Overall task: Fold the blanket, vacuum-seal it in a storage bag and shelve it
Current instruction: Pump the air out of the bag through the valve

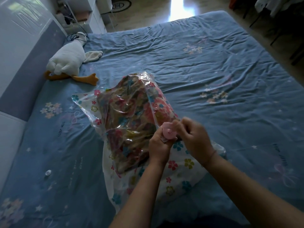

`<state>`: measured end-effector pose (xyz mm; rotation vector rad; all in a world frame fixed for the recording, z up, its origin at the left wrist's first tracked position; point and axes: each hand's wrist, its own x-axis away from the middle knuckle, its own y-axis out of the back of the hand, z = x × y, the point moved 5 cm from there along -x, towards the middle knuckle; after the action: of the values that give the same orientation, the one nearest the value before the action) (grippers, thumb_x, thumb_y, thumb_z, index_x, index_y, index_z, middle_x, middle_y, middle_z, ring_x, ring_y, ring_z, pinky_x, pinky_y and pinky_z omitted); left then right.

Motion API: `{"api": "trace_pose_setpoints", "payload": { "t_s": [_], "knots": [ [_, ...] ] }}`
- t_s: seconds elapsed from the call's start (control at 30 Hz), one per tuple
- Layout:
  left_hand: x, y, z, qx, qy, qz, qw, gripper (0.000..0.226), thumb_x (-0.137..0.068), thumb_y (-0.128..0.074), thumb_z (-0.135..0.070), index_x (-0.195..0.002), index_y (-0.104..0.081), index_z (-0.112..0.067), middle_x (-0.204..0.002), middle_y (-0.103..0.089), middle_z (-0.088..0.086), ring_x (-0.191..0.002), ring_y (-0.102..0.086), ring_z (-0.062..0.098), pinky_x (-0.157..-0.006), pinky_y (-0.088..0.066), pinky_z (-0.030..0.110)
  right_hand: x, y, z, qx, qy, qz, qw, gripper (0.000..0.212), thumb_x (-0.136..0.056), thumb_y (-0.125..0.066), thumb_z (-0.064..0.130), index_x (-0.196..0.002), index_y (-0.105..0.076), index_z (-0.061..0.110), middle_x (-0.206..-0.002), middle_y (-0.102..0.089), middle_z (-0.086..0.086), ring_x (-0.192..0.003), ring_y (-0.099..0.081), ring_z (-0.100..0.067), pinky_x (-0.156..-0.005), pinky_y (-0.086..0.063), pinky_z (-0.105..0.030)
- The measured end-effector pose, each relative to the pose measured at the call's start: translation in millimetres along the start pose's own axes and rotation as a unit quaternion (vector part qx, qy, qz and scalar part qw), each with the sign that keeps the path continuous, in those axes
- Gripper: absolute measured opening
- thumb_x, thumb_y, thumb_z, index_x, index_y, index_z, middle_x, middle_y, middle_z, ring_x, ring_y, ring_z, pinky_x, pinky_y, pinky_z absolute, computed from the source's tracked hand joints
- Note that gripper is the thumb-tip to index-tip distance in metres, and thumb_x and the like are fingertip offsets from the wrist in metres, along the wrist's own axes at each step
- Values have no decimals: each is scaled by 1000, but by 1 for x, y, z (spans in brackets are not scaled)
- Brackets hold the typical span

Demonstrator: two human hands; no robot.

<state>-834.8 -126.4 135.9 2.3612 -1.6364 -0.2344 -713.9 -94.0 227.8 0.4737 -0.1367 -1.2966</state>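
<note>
This is a bedroom in a home. A big blue bed (213, 66) with little flowers on it fills most of the room. Along its left side stands a soft padded headboard (24, 71). A white toy goose (67, 60) lies on the bed near that headboard. Past the far end of the bed are a wooden floor (153, 12) and white shelves (97, 20).

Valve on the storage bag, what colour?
Pink: round plastic valve on the clear flower-printed storage bag; head view.
</note>
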Motion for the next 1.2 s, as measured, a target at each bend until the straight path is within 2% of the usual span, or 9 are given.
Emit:
{"api": "trace_pose_setpoints", "payload": {
  "t_s": [0.1,0.33,0.5,0.57,0.7,0.8,0.9,1.03,1.2],
  "knots": [
    [0,0,0,-1,-7,8,1000,42,-79,-79,-25,-118,-64,-22,-107,-70,-8,-98,-65,4,-86,-55,35,-3,-7,-22,48,-59,59,995,38,-88,-57,47,-60,-49,22,-57,-48,4,-52,-44,-9,-53,-41,-30],
    [-5,3,2,-10,-9,14,1000,45,-77,-80,-28,-118,-62,-29,-107,-70,-7,-98,-67,14,-83,-55,40,-13,33,64,-143,135,-43,980,44,-91,-53,30,-60,-45,1,-51,-40,-10,-46,-36,-19,-43,-34,-33],
    [0,5,3,-3,4,12,1000,37,-78,-79,-16,-111,-66,-23,-100,-69,-13,-92,-63,-7,-79,-47,10,-2,-17,-22,23,-58,111,992,37,-93,-55,36,-60,-48,20,-56,-45,2,-51,-41,-9,-53,-39,-32],
    [3,4,3,-8,-5,18,1000,37,-80,-78,-18,-114,-65,-25,-102,-67,-16,-93,-61,-10,-78,-44,5,1,-17,-31,56,-76,128,987,37,-92,-56,39,-59,-50,20,-55,-45,3,-50,-40,-6,-53,-39,-30],
    [-4,6,-1,6,-2,22,1000,39,-76,-80,-24,-112,-65,-21,-103,-70,-6,-94,-65,8,-81,-51,22,-7,21,39,-78,44,23,996,50,-87,-56,44,-65,-54,0,-54,-46,-11,-48,-42,-23,-44,-35,-33],
    [-5,7,-5,1,-6,26,1000,41,-75,-80,-21,-113,-64,-26,-107,-70,-5,-99,-65,10,-86,-52,27,-5,38,64,-170,112,-35,978,46,-91,-54,33,-62,-46,-1,-52,-38,-2,-46,-34,-15,-45,-30,-25],
    [-1,6,-6,0,5,22,1000,37,-77,-79,-13,-105,-64,-30,-96,-68,-16,-89,-63,-5,-76,-46,10,1,11,22,-65,55,12,996,46,-89,-51,45,-63,-47,7,-54,-41,-1,-48,-38,-6,-47,-34,-21],
    [2,5,-4,-7,1,28,1000,35,-80,-76,-11,-111,-65,-23,-99,-64,-21,-88,-58,-17,-75,-40,1,0,-7,-19,50,-33,81,995,59,-82,-51,63,-63,-55,8,-56,-51,-5,-50,-43,-7,-49,-39,-33],
    [-7,7,-6,5,4,26,1000,48,-77,-79,-13,-122,-63,-15,-109,-69,-2,-94,-61,0,-80,-45,7,-6,33,56,-175,92,-9,980,48,-89,-53,37,-66,-51,-5,-51,-44,6,-45,-37,-5,-44,-32,-17]
  ]
}}
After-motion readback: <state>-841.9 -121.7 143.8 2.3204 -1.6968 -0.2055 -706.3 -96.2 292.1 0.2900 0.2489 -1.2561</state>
